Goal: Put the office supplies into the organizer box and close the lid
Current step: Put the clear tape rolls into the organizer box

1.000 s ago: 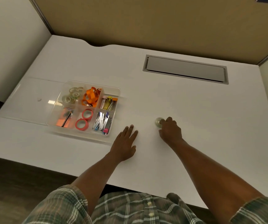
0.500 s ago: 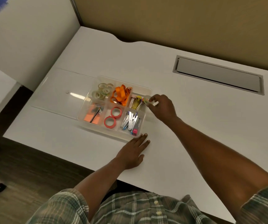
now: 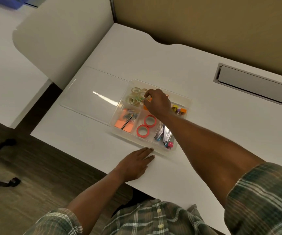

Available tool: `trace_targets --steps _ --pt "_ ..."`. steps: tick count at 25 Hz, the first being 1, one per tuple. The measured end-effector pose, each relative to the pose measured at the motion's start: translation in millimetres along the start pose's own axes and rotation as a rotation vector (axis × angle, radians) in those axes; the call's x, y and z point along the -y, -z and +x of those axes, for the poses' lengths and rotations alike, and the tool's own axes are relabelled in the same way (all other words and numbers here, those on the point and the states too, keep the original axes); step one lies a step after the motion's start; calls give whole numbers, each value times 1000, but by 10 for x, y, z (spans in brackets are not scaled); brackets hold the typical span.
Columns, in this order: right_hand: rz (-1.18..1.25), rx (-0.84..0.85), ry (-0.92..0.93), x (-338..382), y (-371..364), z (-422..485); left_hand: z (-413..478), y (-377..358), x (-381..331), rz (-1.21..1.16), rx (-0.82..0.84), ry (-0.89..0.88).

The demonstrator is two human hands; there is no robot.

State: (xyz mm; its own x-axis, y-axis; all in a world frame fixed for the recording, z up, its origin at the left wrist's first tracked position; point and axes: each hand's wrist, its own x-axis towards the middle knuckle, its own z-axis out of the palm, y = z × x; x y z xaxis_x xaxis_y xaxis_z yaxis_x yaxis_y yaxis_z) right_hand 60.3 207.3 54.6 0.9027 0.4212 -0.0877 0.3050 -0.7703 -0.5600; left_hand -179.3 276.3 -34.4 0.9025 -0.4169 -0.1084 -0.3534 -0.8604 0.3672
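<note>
A clear organizer box [image 3: 185,100] sits on the white desk, its clear lid [image 3: 92,95] lying flat and open to the left. Compartments hold clear tape rolls [image 3: 133,97], red tape rolls [image 3: 146,125], orange sticky notes [image 3: 124,124], metal clips [image 3: 164,135] and small coloured pieces [image 3: 179,110]. My right hand [image 3: 157,102] hovers over the back of the box, fingertips pinched on a clear tape roll above the tape compartment; it hides the orange items in the middle compartment. My left hand [image 3: 136,165] lies flat on the desk, fingertips at the box's front edge.
A grey cable hatch [image 3: 255,82] is set into the desk at the back right. A tan partition runs behind the desk, a white panel and a second desk stand to the left. A chair base [image 3: 1,167] rests on the floor at the left.
My right hand picked a clear tape roll off the desk at the right and carried it left, across the box to the tape compartment. The left hand stayed flat by the box.
</note>
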Motion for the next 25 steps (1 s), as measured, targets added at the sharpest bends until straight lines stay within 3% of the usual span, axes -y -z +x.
trace_targets --steps 6,10,15,19,22,25 --pt "65 -31 -34 160 -175 266 -252 59 299 39 -51 100" --pt "182 -34 -93 198 -250 283 -283 170 401 -7 -209 135" --pt "175 -139 -123 11 -230 59 -314 412 678 -260 -557 561" --pt "29 -295 -210 -246 -94 -201 -163 697 966 -402 -751 794" --pt "2 -370 -411 -478 41 -427 88 855 1094 -523 -731 894" --pt "163 -340 -657 -721 110 -662 345 958 1152 -612 -566 962"
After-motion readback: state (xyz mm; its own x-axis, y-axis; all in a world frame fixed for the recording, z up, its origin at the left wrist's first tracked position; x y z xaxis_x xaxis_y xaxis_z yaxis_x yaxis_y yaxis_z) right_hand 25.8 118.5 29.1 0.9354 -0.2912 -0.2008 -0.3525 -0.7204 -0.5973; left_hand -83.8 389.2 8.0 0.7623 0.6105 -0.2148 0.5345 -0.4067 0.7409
